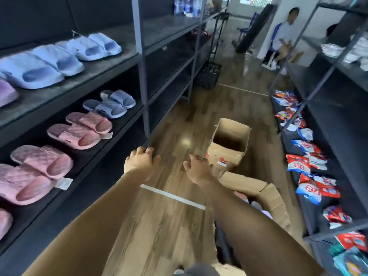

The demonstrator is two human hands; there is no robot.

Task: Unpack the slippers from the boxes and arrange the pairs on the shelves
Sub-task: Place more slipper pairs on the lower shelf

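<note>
looking down the aisle from the head view, both arms are stretched out over the wood floor (179,120). the left grip (142,160) has its fingers curled under, knuckles up, right by the foot of a rack post, and i honestly can't tell if it's got hold of anything. the right grip (197,166) is loose, thumb out to the side, fingers relaxed and carrying nothing, hanging just in front of the bottom edge of the upright box (229,144). that box stands on the floor with its top flaps up and looks dark inside. a second box (264,196) sits nearer, under the right forearm, flaps splayed, with something lilac (265,213) peeking out, too hidden to say what. the slippers are on the left rack: light blue pairs (59,58) lined up on the upper shelf with a purple one (6,92) at the frame edge, and on the shelf below a darker blue pair (111,103), then pink quilted pairs (81,130) coming toward the camera, tags sticking out. a white tape line (173,196) runs across the floor between the arms. the right rack holds red, white and blue packets (306,162). a black crate (209,74) sits further down, and a person (282,36) is seated at the far end.
</note>
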